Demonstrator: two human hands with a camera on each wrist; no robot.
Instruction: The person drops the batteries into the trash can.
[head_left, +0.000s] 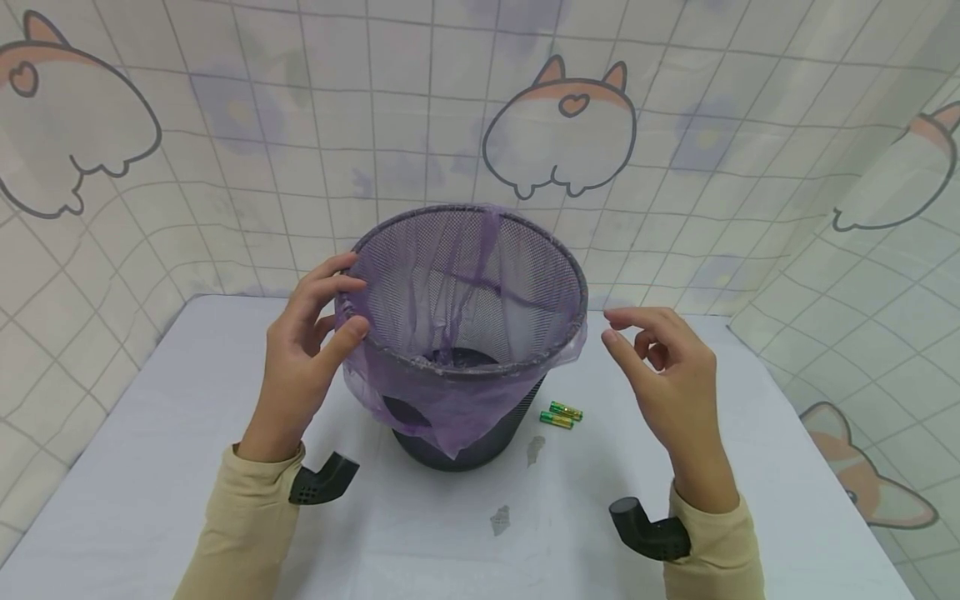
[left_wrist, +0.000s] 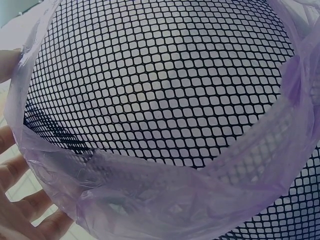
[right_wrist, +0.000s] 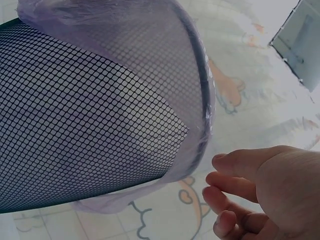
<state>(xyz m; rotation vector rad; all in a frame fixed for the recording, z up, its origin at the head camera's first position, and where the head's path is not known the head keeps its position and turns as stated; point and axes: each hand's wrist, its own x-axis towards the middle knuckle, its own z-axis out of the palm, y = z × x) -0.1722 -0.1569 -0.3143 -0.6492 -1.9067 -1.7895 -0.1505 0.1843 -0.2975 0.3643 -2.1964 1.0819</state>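
Observation:
A black mesh wastebasket [head_left: 517,412] stands upright, lined with a thin purple plastic bag [head_left: 457,408] that is folded over its rim and hangs unevenly outside. At the left side of the rim, my left hand [head_left: 303,333] touches the bag with spread, slightly bent fingers. The left wrist view shows its fingertips [left_wrist: 20,162] along the bag's folded edge. My right hand [head_left: 667,358] hovers to the right of the basket, apart from the rim. Its thumb and index finger point toward the basket with a gap between them, and the other fingers curl loosely around nothing.
Two green-and-gold batteries [head_left: 561,414] lie on the white table [head_left: 225,367], right of the basket's base. Two small grey patches [head_left: 500,520] show on the tabletop nearer to me. Behind stands a grid-patterned curtain [head_left: 420,125] with corgi drawings. Black cameras [head_left: 648,529] sit on both wrists.

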